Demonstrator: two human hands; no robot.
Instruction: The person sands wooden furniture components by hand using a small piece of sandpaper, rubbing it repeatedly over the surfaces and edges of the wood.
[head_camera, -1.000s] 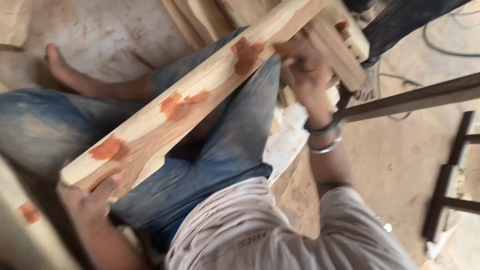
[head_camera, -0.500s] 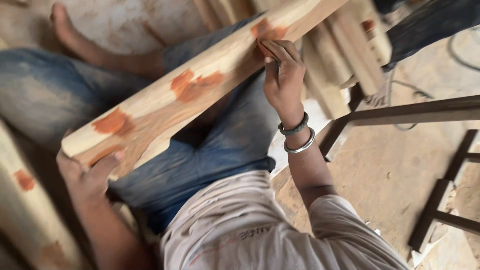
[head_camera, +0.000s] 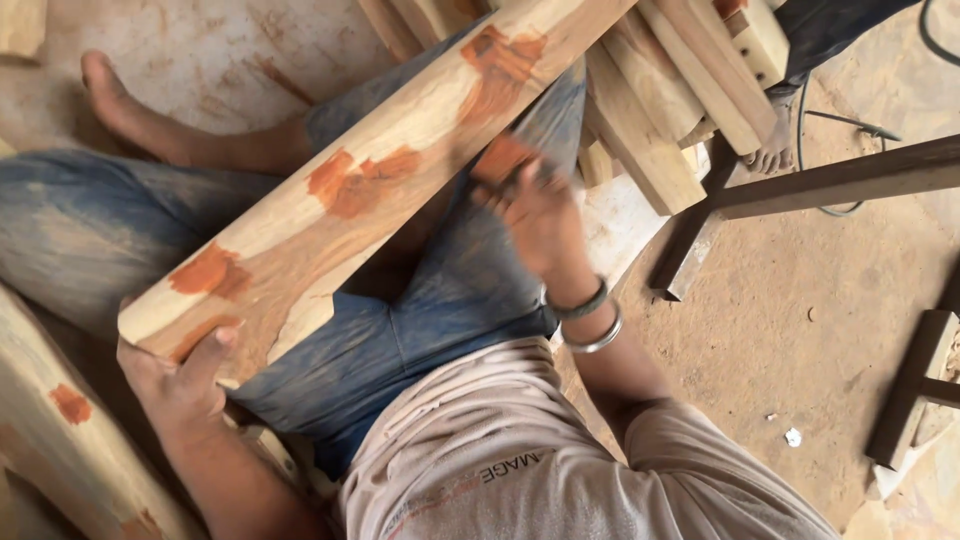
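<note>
A long pale wooden plank (head_camera: 400, 170) with orange-red filler patches (head_camera: 350, 180) lies slanted across my lap, over my blue jeans (head_camera: 440, 320). My left hand (head_camera: 180, 385) grips the plank's near end from below at the lower left. My right hand (head_camera: 540, 220), wearing two bangles, is blurred with motion just off the plank's right edge above my thigh. A small orange-brown thing (head_camera: 500, 160) shows at its fingertips; I cannot tell whether the hand holds it.
Several cut wooden pieces (head_camera: 660, 100) are stacked at the top right. A dark metal frame (head_camera: 830, 180) and a black cable (head_camera: 850, 125) lie on the sandy floor. Another person's foot (head_camera: 775, 150) is beside the stack. A second patched plank (head_camera: 60, 420) lies at the lower left.
My right hand has come off the plank's upper orange patch and swept down toward my lap. The left hand has kept its grip on the plank's end.
</note>
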